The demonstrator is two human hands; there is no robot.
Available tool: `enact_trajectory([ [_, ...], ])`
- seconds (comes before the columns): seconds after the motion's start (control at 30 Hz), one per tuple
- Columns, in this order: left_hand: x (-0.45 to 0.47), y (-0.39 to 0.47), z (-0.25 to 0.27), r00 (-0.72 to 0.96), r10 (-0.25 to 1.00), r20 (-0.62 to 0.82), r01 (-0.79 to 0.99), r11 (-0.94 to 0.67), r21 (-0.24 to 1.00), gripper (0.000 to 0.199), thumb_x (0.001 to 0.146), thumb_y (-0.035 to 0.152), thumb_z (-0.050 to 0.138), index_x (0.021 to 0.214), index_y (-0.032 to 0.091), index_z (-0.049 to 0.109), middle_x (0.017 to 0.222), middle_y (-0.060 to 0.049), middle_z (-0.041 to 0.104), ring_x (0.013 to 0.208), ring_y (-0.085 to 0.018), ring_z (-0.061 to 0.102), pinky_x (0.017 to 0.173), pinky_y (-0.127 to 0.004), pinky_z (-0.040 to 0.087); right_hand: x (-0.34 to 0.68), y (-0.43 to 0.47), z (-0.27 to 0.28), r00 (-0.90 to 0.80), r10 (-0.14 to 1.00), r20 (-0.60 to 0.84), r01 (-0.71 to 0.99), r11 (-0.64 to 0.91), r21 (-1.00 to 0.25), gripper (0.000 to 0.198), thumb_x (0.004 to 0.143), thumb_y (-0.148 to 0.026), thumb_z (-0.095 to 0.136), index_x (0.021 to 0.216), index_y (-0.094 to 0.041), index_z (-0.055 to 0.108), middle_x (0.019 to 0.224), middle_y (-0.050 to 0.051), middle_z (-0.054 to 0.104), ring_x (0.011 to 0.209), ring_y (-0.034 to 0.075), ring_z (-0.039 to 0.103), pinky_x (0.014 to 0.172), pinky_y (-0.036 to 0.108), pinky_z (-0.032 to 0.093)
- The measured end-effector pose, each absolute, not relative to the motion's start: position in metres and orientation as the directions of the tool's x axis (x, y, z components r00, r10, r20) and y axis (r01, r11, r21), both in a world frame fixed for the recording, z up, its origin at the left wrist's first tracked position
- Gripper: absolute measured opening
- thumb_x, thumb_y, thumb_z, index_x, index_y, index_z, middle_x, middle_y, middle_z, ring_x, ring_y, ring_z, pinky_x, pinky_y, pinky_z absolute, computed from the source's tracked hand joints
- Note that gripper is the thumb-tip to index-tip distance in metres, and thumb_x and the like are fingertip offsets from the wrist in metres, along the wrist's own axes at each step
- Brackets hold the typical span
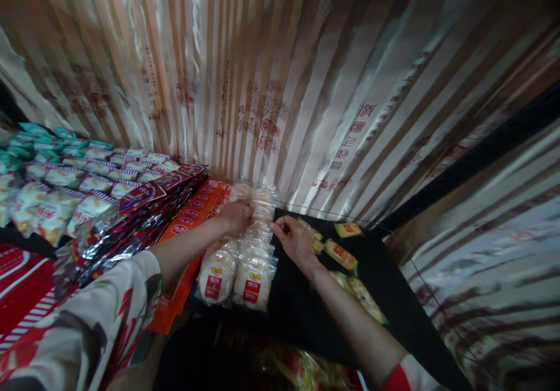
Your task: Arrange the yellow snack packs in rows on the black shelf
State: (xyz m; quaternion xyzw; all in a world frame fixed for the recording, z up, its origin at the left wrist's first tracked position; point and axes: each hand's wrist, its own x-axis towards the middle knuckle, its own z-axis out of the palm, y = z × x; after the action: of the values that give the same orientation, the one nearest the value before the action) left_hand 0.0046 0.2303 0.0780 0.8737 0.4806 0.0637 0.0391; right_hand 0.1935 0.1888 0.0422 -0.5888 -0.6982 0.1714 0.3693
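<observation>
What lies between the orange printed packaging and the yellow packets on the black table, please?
In the head view, two rows of white wrapped packets lie there, with the left hand over them, then the right hand and a strip of black tabletop.

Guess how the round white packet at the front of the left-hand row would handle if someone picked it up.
The front packet is probably light for its size, since its pale, disc-like contents resemble crackers. Those contents could be brittle and crack under a tight grip. Its flat, round shape suggests it would slide when pushed rather than roll.
</observation>
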Motion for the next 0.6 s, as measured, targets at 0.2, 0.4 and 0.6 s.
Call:
enact_trajectory([
  [0.2, 0.005, 0.230, 0.076, 0.505, 0.861, 0.055, 0.854, -0.508, 0.111, 0.020, 0.080, 0.026, 0.048, 0.085, 0.019, 0.066, 0.103, -0.007, 0.063, 0.099, -0.021, 0.059, 0.076, -0.028, 0.047, 0.194, 0.183, 0.034, -0.216, 0.960, 0.176, 0.610, 0.273, -0.744, 0.018, 0.077, -0.037, 0.055, 0.072, -0.021, 0.061, 0.067, 0.000, 0.062, 0.065, 0.015, 0.056, 0.064, 0.026, 0.041],
  [0.4, 0.003, 0.232, 0.077, 0.491, 0.870, 0.049, 0.860, -0.493, 0.134, 0.020, 0.080, 0.029, 0.048, 0.083, 0.019, 0.066, 0.100, -0.006, 0.063, 0.094, -0.019, 0.060, 0.074, -0.026, 0.047, 0.189, 0.183, 0.034, -0.145, 0.977, 0.153, 0.628, 0.211, -0.749, 0.016, 0.075, -0.032, 0.056, 0.066, -0.020, 0.061, 0.063, -0.001, 0.061, 0.059, 0.014, 0.056, 0.058, 0.025, 0.040],
  [0.6, 0.000, 0.230, 0.077, 0.439, 0.893, 0.099, 0.872, -0.450, 0.192, 0.021, 0.081, 0.033, 0.048, 0.083, 0.020, 0.065, 0.096, -0.004, 0.062, 0.086, -0.016, 0.060, 0.068, -0.025, 0.046, 0.184, 0.184, 0.031, -0.065, 0.982, 0.179, 0.644, 0.178, -0.744, 0.019, 0.075, -0.034, 0.054, 0.065, -0.019, 0.059, 0.061, -0.001, 0.060, 0.058, 0.013, 0.055, 0.057, 0.024, 0.040],
])
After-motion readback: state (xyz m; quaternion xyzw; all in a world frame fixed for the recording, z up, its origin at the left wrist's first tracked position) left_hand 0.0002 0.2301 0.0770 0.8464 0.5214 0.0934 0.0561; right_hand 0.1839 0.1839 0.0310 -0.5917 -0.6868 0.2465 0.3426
